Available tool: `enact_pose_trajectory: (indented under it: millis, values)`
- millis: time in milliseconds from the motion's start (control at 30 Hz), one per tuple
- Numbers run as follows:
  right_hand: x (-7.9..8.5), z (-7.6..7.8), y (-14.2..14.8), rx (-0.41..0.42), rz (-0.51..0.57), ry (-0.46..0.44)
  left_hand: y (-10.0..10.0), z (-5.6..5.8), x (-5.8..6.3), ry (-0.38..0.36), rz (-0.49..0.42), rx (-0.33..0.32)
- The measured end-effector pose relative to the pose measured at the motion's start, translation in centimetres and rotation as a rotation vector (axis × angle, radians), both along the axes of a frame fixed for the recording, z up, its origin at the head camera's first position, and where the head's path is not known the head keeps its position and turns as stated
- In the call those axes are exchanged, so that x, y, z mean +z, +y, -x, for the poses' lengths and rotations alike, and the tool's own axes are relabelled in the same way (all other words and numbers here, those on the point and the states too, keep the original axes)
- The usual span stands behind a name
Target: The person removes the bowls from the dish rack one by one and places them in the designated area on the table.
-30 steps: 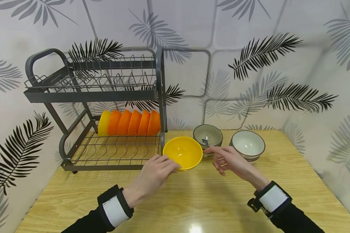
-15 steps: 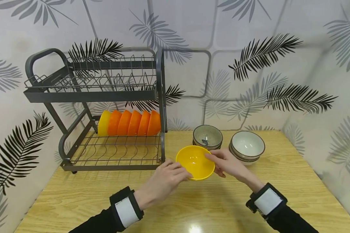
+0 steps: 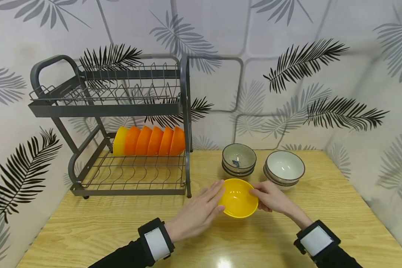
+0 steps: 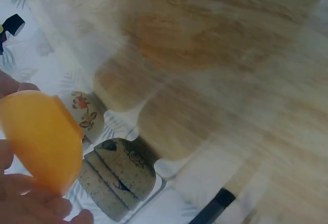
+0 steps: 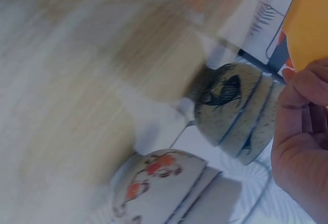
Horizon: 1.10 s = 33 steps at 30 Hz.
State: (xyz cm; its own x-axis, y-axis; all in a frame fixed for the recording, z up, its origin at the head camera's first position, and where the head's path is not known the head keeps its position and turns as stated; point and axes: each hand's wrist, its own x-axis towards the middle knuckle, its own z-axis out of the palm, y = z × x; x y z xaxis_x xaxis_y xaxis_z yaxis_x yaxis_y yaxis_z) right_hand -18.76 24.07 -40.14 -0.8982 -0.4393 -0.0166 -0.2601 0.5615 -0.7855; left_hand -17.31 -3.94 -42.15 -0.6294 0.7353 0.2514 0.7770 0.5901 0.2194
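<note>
A small yellow bowl point(image 3: 238, 203) is held over the wooden table, its inside facing up and toward the head camera. My right hand point(image 3: 272, 198) pinches the bowl's right rim between thumb and fingers. At the left side, my left hand point(image 3: 199, 211) has its fingers extended, with the fingertips against or very close to the rim. The left wrist view shows the yellow bowl point(image 4: 43, 137) from outside, with fingers near its edge. In the right wrist view, curled fingers of the right hand point(image 5: 302, 126) grip the edge of the bowl point(image 5: 310, 24).
Just behind the yellow bowl stands a stack of grey speckled bowls point(image 3: 238, 158). A stack of white bowls point(image 3: 284, 167) is to its right. On the left, a two-tier dark dish rack point(image 3: 104, 110) bears a row of orange bowls point(image 3: 145, 141) with a yellow one at its left end.
The yellow bowl has moved right and nearer the person. My right hand came to its rim and took hold; my left hand loosened its grip and straightened its fingers.
</note>
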Motion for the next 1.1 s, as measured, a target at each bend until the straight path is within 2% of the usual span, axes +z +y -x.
enact_pose_trajectory:
  millis: [167,433,733,1100]
  values:
    - [-0.8,-0.1,0.8,-0.022,-0.019,-0.045,0.9,0.3,-0.7,-0.103,0.057,0.029]
    - [-2.1,-0.1,1.4,-0.024,-0.011,-0.101,1.8,0.6,-1.9,-0.180,0.102,0.035]
    - [-3.3,0.2,1.7,-0.022,-0.031,-0.121,2.2,0.7,-2.8,-0.207,0.108,0.030]
    - [-3.6,0.2,1.8,-0.041,-0.024,-0.139,2.4,0.9,-2.8,-0.216,0.116,0.029]
